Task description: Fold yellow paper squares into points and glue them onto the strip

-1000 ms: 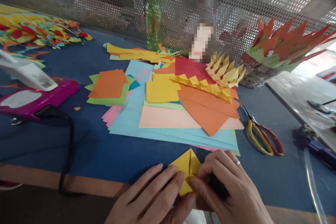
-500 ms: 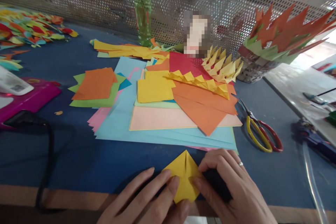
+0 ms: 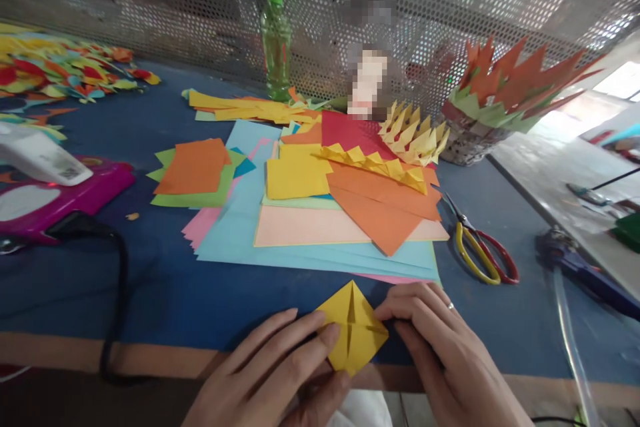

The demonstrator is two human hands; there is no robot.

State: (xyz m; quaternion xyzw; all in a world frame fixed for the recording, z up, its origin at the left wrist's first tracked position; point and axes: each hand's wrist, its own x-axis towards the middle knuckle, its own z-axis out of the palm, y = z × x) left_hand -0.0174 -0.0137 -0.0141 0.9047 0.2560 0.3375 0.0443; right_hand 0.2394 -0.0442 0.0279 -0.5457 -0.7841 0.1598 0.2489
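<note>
A yellow square of folded paper [image 3: 357,340] lies near the front edge of the table, corners pointing up, down and sideways. Creased flaps meet at its middle, with narrow gaps between them. My left hand [image 3: 280,367] holds its left side, fingers on top and thumb at the lower edge. At the right corner is my right hand [image 3: 445,340], a ring on one finger; its bent index fingertip is at the upper right edge and its thumb just beside the corner. Whether that fingertip presses the paper is hard to tell.
Beyond lie blue sheets [image 3: 235,240], yellow squares [image 3: 297,177], orange sheets [image 3: 385,213] and a pointed yellow folded strip [image 3: 375,161]. Scissors [image 3: 480,247] and a glue gun [image 3: 575,260] are right; a magenta device [image 3: 100,193] with black cord [image 3: 120,280] is left. A green bottle [image 3: 276,47] stands behind.
My right thumb and fingers have come off the paper's right side and moved slightly right. The right corner and a horizontal crease now show. The view has tilted up and shifted left.
</note>
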